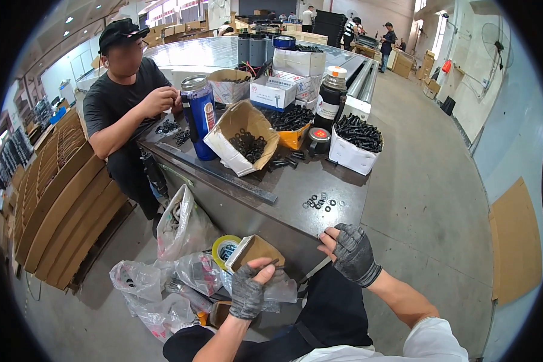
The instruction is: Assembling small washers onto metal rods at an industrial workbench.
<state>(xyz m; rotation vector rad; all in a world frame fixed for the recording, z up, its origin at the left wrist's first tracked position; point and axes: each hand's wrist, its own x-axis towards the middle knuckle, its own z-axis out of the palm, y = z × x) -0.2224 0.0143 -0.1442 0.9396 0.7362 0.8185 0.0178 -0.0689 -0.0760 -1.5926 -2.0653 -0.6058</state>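
My left hand (248,294), in a grey fingerless glove, is closed in front of the table, thumb against fingers. Between them sits a small dark bolt (277,264). My right hand (356,254), gloved alike, is at the table's near edge with its fingertips drawn together; what they hold, if anything, is too small to make out. Just beyond those fingertips a loose group of washers (321,203), black and silvery, lies on the dark tabletop (295,220). Farther back stand a white box of black bolts (357,142) and a torn carton of black washers (245,145).
A blue bottle (199,120), a black flask (330,102) and a metal bar (223,175) occupy the table. Plastic bags (181,226) and yellow tape (224,248) are below its edge. Across on the left sits a co-worker (127,90), hands together, beside stacked cardboard (66,205).
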